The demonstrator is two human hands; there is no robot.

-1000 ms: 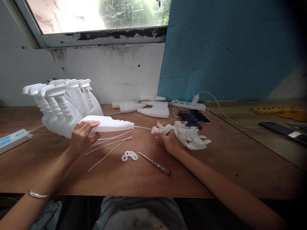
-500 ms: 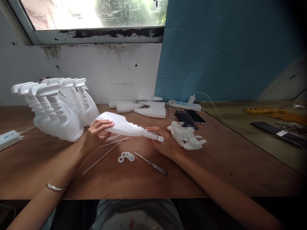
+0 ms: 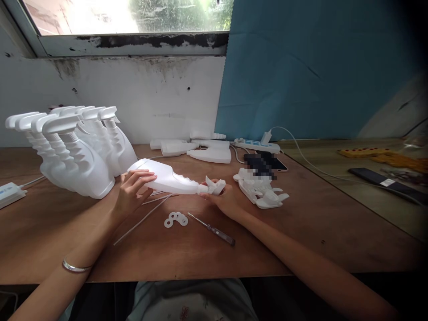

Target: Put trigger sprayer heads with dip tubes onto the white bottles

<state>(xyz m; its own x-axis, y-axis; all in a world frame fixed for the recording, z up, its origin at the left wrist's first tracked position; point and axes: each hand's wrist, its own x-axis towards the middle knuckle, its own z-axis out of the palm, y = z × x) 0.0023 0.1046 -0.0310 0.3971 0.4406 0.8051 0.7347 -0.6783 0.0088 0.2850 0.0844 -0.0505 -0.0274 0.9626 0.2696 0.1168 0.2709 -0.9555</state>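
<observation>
A white plastic spray bottle (image 3: 163,177) lies tilted in the air above the wooden table, its neck toward the right. My left hand (image 3: 135,189) is closed round its base end. At the neck, my right hand (image 3: 223,198) grips the white trigger spray head (image 3: 216,185), with its fingers partly hidden behind the head. Below the bottle lie several white ring washers (image 3: 176,219) and thin white tubes (image 3: 143,218). A screwdriver (image 3: 212,228) with a clear handle rests to the right of the washers.
Several white spray bottles with heads (image 3: 78,156) stand at the left. Bottles without heads (image 3: 210,154) lie at the back, near a power strip (image 3: 257,146). Loose spray heads (image 3: 262,189) are piled right of my right hand, before dark phones (image 3: 272,161).
The spray head has turned about the bottle's neck, and its trigger now points upward. My right hand's fingers have shifted round it. The left hand keeps its hold on the bottle.
</observation>
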